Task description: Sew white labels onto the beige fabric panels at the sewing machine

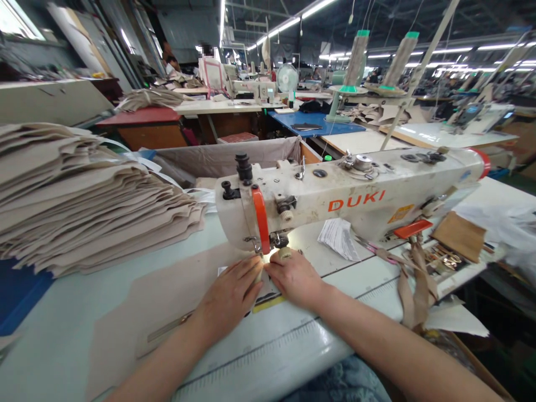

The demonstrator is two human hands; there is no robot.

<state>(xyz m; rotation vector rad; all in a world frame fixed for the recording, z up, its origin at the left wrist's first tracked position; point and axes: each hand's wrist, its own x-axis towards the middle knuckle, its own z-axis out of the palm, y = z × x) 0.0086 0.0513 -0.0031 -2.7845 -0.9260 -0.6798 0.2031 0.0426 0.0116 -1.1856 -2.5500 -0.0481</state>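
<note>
A sewing machine marked DUKI stands across the table, its needle area lit by a small lamp. Just in front of the needle, my left hand has its fingers closed together over the edge of a beige fabric piece, the thumb tucked near the fingertips. The rest of that piece lies flat to the left. Close beside it, my right hand pinches at the same spot with curled fingers. Both sets of fingertips nearly meet under the presser foot, which they partly hide.
A tall stack of beige fabric pieces fills the left side. Right of the machine head lie a folded paper label sheet, scissors, fabric strips and a tray of small metal parts. Thread cones stand behind.
</note>
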